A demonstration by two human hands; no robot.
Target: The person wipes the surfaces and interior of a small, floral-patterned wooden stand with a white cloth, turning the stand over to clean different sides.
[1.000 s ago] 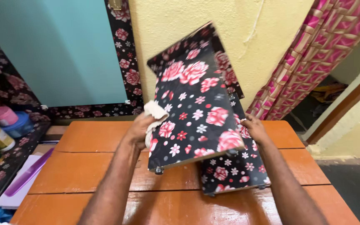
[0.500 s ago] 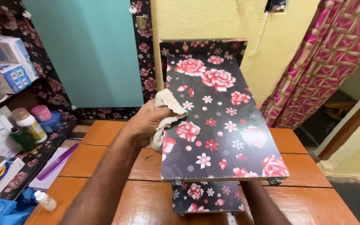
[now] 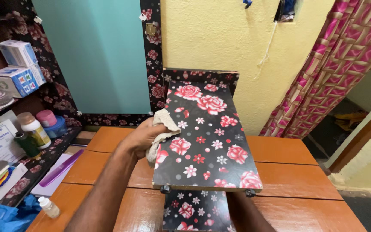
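Note:
A small stand covered in black floral paper with red roses (image 3: 207,141) rests on the orange wooden table (image 3: 293,172), its flat panel tilted up toward me and two small black feet showing at its lower edge. My left hand (image 3: 140,139) presses a crumpled beige cloth (image 3: 162,126) against the panel's left edge. Only my right forearm (image 3: 247,215) shows, reaching under the panel; that hand is hidden behind it.
Shelves at the left hold boxes (image 3: 18,68), bottles (image 3: 33,129) and a pink-lidded jar (image 3: 48,118). A purple comb (image 3: 61,167) and a small dropper bottle (image 3: 49,207) lie on the table's left side. A teal door (image 3: 91,56) stands behind, a pink curtain (image 3: 336,73) at the right.
The stand has been turned from a steep tilt to a flatter, squarer position facing me. My left hand with the cloth moved to the panel's left edge. My right hand went underneath, out of sight.

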